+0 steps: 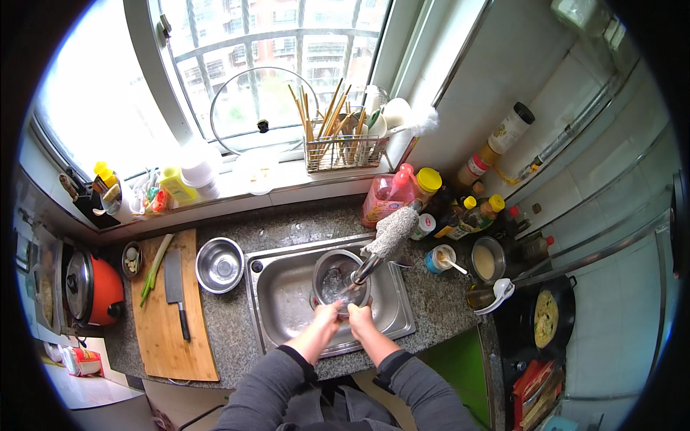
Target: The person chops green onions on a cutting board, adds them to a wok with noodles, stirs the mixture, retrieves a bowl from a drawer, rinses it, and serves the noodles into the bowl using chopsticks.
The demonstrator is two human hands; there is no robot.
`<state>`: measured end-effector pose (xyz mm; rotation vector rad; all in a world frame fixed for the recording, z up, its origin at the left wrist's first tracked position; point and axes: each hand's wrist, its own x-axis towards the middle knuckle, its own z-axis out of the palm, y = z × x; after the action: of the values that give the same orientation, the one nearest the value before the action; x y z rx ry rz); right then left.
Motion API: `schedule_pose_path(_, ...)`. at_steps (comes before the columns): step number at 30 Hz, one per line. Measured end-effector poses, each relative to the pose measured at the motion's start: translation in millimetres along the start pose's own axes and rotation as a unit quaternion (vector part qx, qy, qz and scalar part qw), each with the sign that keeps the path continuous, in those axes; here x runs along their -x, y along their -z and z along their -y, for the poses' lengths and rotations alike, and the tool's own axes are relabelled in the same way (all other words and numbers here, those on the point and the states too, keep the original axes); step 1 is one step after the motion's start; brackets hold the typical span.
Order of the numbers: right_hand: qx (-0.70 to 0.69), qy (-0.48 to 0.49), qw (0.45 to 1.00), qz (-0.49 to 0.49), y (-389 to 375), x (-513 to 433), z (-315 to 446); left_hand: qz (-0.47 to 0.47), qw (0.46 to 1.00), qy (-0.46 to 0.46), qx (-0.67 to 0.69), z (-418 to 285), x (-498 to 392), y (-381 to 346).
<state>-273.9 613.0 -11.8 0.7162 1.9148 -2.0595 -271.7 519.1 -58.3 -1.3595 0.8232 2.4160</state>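
Both my hands are over the near side of the stainless steel sink (280,301), under the faucet (367,269), whose upper part is wrapped in a grey cloth (393,231). A round metal bowl or pot (323,264) with water in it sits below the spout. My left hand (328,315) and my right hand (358,315) are side by side at its near rim. The fingers are partly hidden, so their hold on the rim cannot be told. Left of the sink stands a steel bowl (219,265).
A wooden cutting board (161,355) with a cleaver (173,277) and a green onion (156,269) lies at the left, beside a red cooker (102,291). Bottles and a jar (439,258) stand right of the sink. A wok (563,323) with food sits farther right.
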Motion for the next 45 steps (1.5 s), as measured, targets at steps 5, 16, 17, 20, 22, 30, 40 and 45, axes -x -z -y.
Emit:
schedule_pose_path(5, 0.105, 0.02, 0.994, 0.014, 10, 0, -4, -0.094, 0.968, -0.132, -0.191, -18, -8, -8)
schedule_pose_path(16, 0.147, 0.02, 0.988, 0.045, 0, -8, 14, -0.188, 0.899, -0.274, -0.285, -18, -31, -16)
schedule_pose_path(17, 0.142, 0.037, 0.987, 0.065, 2, -9, 17, -0.197, 0.911, -0.242, -0.268, -22, -28, -15)
schedule_pose_path(20, 0.236, 0.122, 0.962, 0.059, 2, -4, 21, -0.121, 0.984, -0.118, -0.05, -13, -17, -22)
schedule_pose_path(22, 0.241, 0.096, 0.966, 0.017, 1, 1, 27, -0.208, 0.915, -0.218, -0.269, -11, -18, -24)
schedule_pose_path(30, 0.223, 0.112, 0.968, -0.008, 1, 14, 46, -0.196, 0.895, -0.211, -0.342, -10, -38, -16)
schedule_pose_path(40, 0.269, 0.091, 0.959, 0.014, 11, 7, 37, -0.148, 0.937, -0.216, -0.23, -7, -10, -33)
schedule_pose_path(45, 0.237, 0.147, 0.96, -0.018, 8, -2, 18, -0.196, 0.924, -0.251, -0.212, 10, -27, -30)
